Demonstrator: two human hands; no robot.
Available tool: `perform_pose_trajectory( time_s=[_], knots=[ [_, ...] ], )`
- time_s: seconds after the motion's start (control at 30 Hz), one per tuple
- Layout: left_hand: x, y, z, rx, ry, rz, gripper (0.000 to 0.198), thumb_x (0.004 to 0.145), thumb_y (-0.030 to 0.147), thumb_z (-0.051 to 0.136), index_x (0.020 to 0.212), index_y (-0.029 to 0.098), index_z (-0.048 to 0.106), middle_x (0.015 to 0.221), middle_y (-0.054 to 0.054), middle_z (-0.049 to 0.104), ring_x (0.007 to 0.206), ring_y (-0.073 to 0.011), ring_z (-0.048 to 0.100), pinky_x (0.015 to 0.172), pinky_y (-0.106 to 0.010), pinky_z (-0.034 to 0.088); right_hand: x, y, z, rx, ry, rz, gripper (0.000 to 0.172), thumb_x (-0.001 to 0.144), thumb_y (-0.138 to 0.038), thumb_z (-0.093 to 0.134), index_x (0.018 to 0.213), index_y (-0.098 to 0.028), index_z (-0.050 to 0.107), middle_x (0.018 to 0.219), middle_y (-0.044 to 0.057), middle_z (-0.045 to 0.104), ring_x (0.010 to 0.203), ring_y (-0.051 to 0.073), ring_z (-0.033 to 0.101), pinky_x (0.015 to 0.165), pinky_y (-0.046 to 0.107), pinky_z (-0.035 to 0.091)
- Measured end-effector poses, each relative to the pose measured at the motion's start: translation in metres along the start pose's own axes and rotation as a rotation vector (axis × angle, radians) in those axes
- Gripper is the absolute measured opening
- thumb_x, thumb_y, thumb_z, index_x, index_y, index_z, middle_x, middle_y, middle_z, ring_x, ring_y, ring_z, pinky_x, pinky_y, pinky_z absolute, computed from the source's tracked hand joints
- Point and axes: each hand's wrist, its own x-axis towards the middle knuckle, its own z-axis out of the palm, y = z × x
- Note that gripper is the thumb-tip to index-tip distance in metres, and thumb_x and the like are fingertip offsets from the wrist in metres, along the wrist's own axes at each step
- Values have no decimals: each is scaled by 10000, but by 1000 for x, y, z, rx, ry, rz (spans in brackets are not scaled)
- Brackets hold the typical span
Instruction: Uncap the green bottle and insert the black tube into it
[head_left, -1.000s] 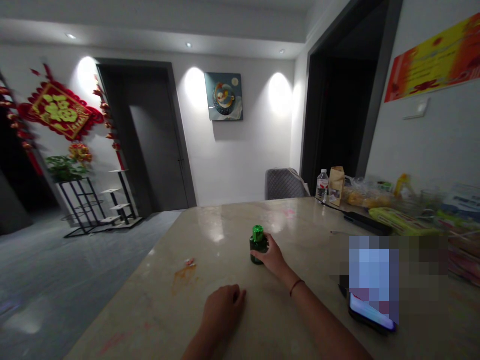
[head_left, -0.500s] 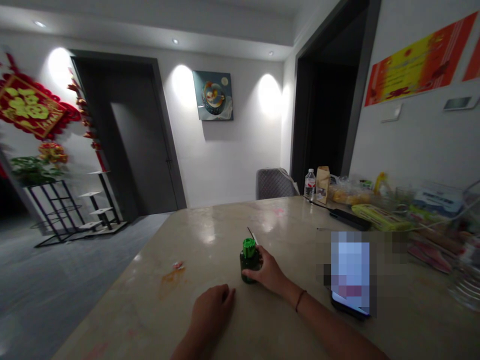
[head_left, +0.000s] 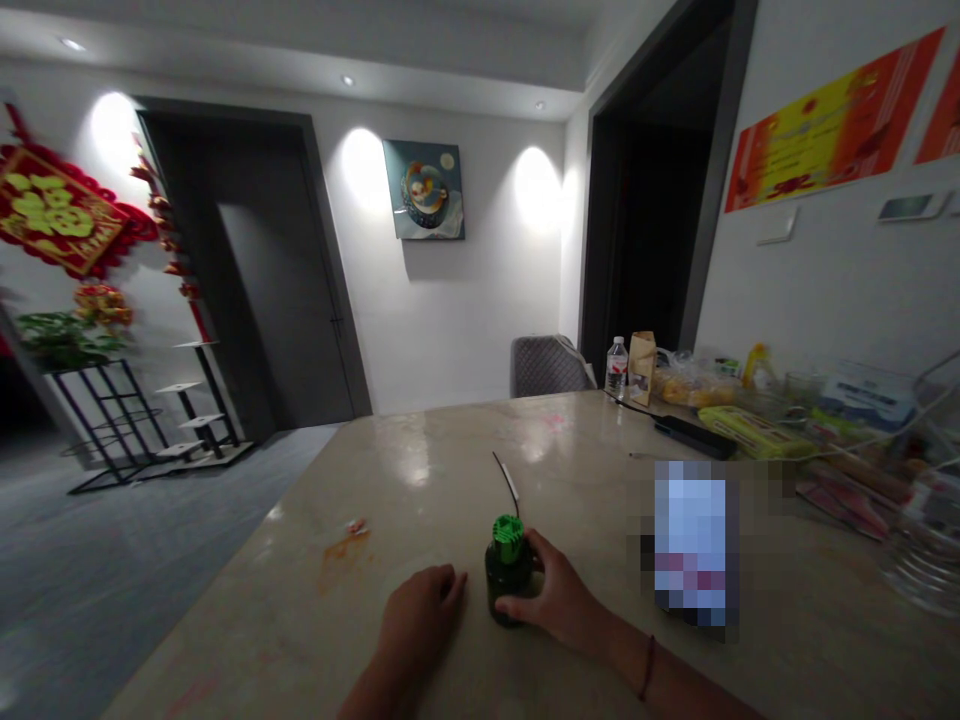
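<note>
A dark green bottle [head_left: 501,590] with a bright green ribbed cap [head_left: 508,537] stands upright on the table. My right hand [head_left: 559,590] is wrapped round its right side, thumb in front and fingers behind. To the left of the bottle, my left hand [head_left: 424,605] rests on the tabletop with its fingers curled in, apart from the bottle; nothing shows in it. Just behind the bottle lies a thin dark strip [head_left: 501,470], with a small white piece [head_left: 511,482] beside it.
A lit phone [head_left: 690,545], blurred out, stands right of my right arm. Along the table's right side are a water bottle [head_left: 616,368], a paper bag [head_left: 642,366], a yellow packet [head_left: 750,432] and a clear jar [head_left: 926,550]. A crumpled scrap [head_left: 357,525] lies left, by an orange stain.
My right hand has brought the green bottle nearer to me and slightly right, uncovering more of the thin strip behind it. My left hand has barely moved.
</note>
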Motion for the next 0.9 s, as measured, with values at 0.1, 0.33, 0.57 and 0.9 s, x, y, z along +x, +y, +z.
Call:
perform_pose_trajectory(
  time_s=[0.1, 0.33, 0.57, 0.9],
  knots=[
    [-1, -1, -1, -18, 2, 4, 360, 828, 379, 311, 678, 190, 577, 692, -41, 640, 663, -154, 571, 563, -232, 309, -6, 3, 0, 10, 8, 33, 741, 490, -328, 776, 1155, -196, 478, 1154, 103, 554, 1025, 258, 542, 917, 412, 401],
    [-1, -12, -9, -263, -66, -4, 315, 819, 255, 287, 902, 175, 581, 890, -69, 668, 837, -160, 599, 718, -243, 391, -3, 3, -10, 185, -105, -33, 902, 458, -408, 797, 1244, -223, 395, 1267, 121, 475, 1177, 261, 438, 1007, 426, 299],
    [-11, -5, -10, -777, -355, 124, 543, 721, 185, 457, 1256, 179, 365, 1183, -81, 564, 1045, -142, 541, 878, -249, 403, 11, -3, -28, 385, 38, -48, 695, 594, -594, 645, 1153, -217, 471, 1207, 137, 528, 1174, 250, 453, 996, 406, 328],
    [-9, 45, 37, -1054, 5, 75, 945, 508, 211, 733, 1325, 160, 260, 1290, -145, 469, 1155, -245, 477, 976, -338, 375, 12, -6, -28, 409, 124, -17, 528, 664, -558, 608, 1045, -207, 507, 1070, 107, 595, 1075, 251, 530, 925, 406, 413]
  ],
)
